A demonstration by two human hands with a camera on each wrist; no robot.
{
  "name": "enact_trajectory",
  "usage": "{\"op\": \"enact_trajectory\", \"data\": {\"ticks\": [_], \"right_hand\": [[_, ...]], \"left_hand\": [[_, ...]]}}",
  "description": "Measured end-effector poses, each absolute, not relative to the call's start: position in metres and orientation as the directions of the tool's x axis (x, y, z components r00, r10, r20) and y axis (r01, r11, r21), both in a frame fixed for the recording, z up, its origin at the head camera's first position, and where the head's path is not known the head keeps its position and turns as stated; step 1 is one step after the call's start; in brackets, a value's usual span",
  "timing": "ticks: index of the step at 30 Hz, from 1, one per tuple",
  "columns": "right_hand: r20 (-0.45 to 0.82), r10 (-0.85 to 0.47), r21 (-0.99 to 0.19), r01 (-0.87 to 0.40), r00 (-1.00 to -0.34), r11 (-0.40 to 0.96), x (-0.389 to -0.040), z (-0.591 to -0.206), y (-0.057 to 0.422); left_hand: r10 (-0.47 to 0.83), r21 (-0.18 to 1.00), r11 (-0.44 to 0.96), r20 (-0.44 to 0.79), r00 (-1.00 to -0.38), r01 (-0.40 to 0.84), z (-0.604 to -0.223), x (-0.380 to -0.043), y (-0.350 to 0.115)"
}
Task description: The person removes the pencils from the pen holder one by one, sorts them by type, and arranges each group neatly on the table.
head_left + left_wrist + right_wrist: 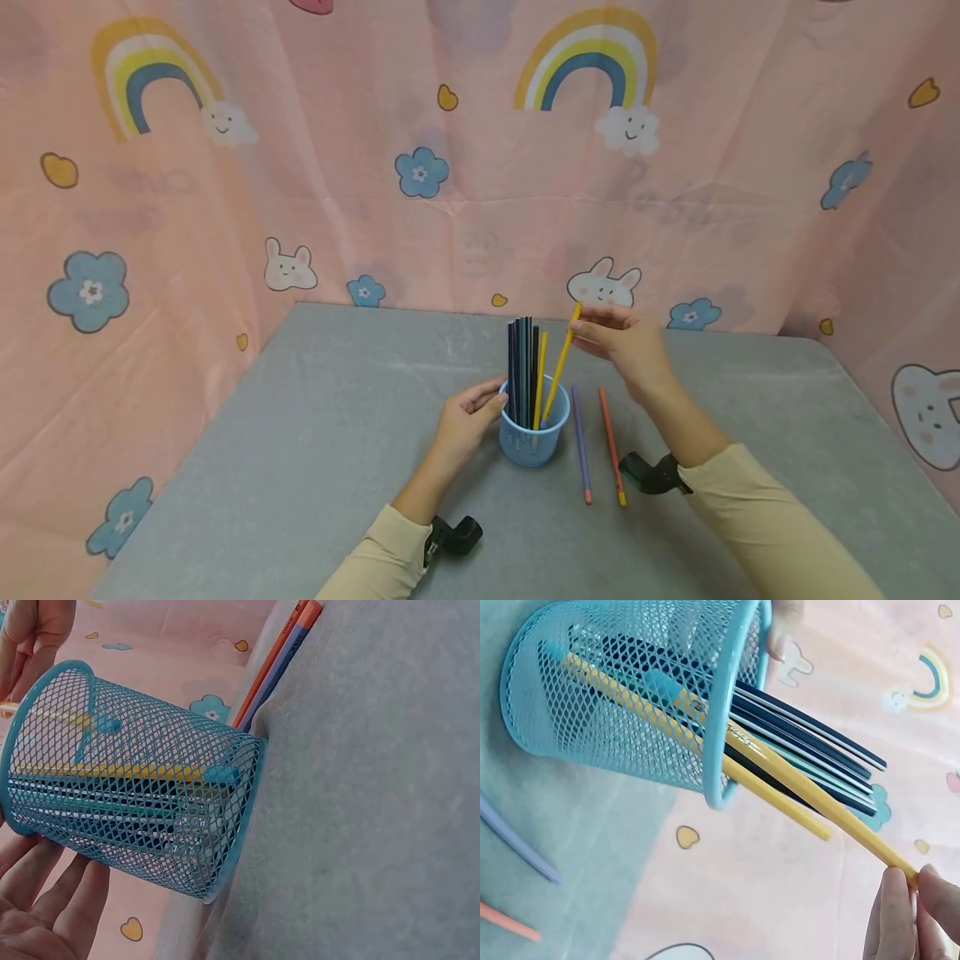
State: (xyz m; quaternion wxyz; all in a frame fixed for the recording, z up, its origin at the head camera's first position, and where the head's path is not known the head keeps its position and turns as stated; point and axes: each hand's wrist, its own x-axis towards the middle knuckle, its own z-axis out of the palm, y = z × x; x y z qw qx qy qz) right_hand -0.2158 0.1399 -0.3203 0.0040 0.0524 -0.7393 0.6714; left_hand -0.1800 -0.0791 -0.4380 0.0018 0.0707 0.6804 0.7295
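Note:
A light blue mesh pencil cup (528,450) stands upright on the table. My left hand (463,423) holds it at its left side, with fingers along the mesh in the left wrist view. Between thumb and fingers, my right hand (633,346) pinches the upper end of a yellow pencil (561,367). That pencil leans to the right, and its blue-tipped lower end (660,684) is inside the cup. A second yellow pencil (541,367) and several dark pencils (519,358) stand together in the cup.
Right of the cup, a purple pencil (581,442) and an orange-red pencil (611,446) lie side by side on the grey table (337,433). A pink patterned curtain (480,233) hangs behind the table's far edge. Black cameras (461,536) sit on both wrists.

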Motion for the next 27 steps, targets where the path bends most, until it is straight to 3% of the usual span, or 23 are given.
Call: {"op": "enact_trajectory", "data": {"ticks": [17, 27], "right_hand": [[0.127, -0.007, -0.971, -0.123, -0.992, -0.204, -0.203, -0.298, 0.169], [0.140, -0.002, -0.964, -0.136, -0.990, -0.231, -0.198, -0.292, 0.184]], "left_hand": [[0.104, 0.994, -0.071, 0.091, -0.990, 0.084, -0.439, -0.180, -0.081], [0.104, 0.993, -0.076, 0.099, -0.990, 0.091, -0.439, -0.181, -0.079]]}}
